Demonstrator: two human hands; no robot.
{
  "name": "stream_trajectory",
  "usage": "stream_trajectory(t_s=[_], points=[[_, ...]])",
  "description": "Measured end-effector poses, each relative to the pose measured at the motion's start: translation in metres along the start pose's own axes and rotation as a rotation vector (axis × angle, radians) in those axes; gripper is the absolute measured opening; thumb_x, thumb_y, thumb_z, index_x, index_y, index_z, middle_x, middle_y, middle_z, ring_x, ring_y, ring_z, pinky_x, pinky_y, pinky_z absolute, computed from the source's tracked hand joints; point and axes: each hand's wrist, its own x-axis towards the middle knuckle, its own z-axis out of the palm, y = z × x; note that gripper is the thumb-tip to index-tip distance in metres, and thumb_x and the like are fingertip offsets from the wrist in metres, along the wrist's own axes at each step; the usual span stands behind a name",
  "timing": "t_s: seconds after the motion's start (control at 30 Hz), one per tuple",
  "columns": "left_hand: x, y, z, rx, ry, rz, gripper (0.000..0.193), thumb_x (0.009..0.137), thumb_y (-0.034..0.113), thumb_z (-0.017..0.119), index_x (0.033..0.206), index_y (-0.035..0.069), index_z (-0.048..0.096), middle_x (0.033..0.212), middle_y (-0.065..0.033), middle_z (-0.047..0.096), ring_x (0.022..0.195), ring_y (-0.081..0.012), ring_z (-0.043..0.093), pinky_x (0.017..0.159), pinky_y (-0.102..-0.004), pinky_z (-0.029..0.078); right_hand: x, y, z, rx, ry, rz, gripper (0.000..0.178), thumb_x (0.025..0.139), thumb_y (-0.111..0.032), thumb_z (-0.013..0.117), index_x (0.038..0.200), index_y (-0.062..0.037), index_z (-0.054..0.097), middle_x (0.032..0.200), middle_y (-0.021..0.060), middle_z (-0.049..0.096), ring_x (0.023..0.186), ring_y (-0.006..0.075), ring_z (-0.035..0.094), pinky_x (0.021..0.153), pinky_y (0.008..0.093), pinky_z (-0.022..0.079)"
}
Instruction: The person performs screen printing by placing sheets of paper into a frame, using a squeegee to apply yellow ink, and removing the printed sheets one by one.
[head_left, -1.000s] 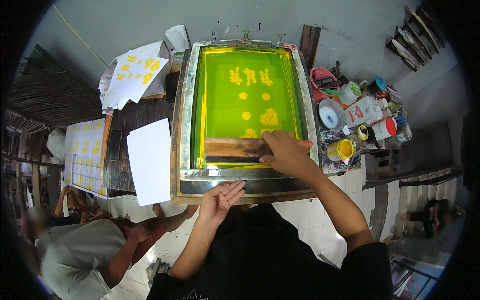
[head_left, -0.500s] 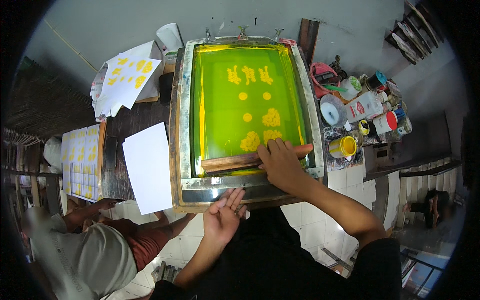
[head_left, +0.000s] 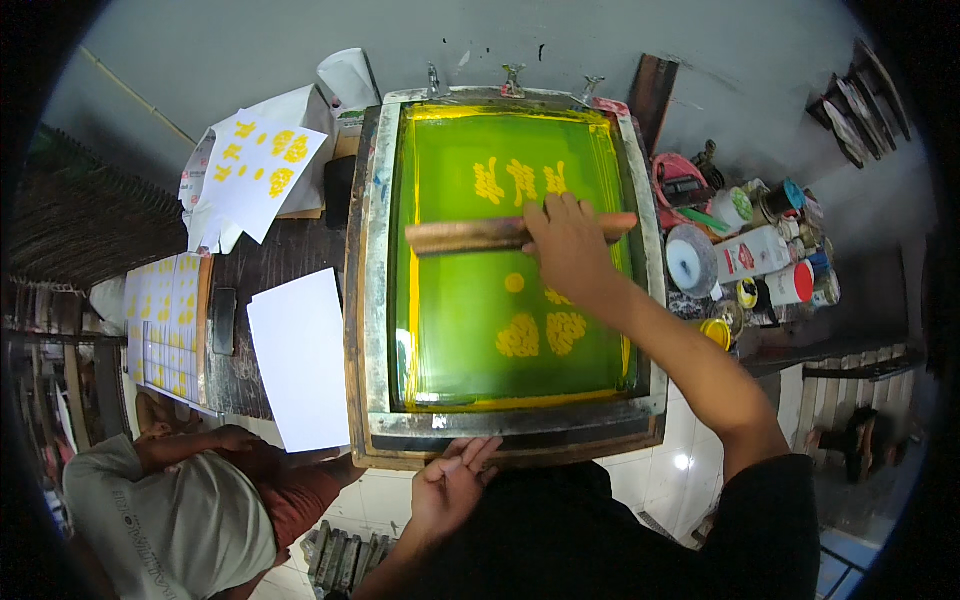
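Note:
A silkscreen printing screen (head_left: 455, 310) with green mesh and yellow ink along its edges lies in front of me, set in a grey metal frame (head_left: 376, 330). My right hand (head_left: 572, 245) grips a long wooden-handled squeegee (head_left: 465, 237), which lies crosswise on the mesh above its middle. Yellow floral shapes and dots show on the mesh; the squeegee and my forearm hide some of them. Palm upward, my left hand (head_left: 450, 495) rests by the near edge of the frame, fingers extended and holding nothing.
White paper (head_left: 295, 360) lies left of the screen, a printed sheet (head_left: 265, 170) behind it, and more prints (head_left: 165, 320) farther left. Bottles, cans and a round tub (head_left: 690, 262) crowd the right side. Another person (head_left: 175, 510) is at the lower left.
My right hand has pushed the squeegee from the near end of the screen to above its middle. My left hand stays by the near edge. The whole view has shifted slightly.

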Motion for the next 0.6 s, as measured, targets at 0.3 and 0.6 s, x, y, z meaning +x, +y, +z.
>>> stream_trajectory(t_s=[0.3,0.6], points=[[-0.001,-0.002,0.015,-0.022,0.142,0.024,0.048,0.083,0.017,0.057,0.13,0.006,0.06,0.15,-0.0188,0.05,0.15,-0.0365,0.035,0.123,-0.0565,0.019,0.108,0.083,0.04,-0.081,-0.004,0.008,0.048,0.08,-0.02,0.082,0.119,-0.0051,0.059,0.104,0.0171,0.064,0.102,0.034,0.06,0.086,0.0466,0.042],[-0.002,-0.012,0.012,-0.064,0.108,0.097,0.044,0.085,0.019,0.059,0.128,0.01,0.065,0.143,-0.0165,0.06,0.141,-0.0318,0.047,0.113,-0.048,0.029,0.153,0.119,0.033,0.155,-0.285,0.12,0.038,0.092,-0.024,0.072,0.118,-0.0023,0.054,0.117,0.0215,0.065,0.116,0.0407,0.058,0.098,0.0512,0.04]])
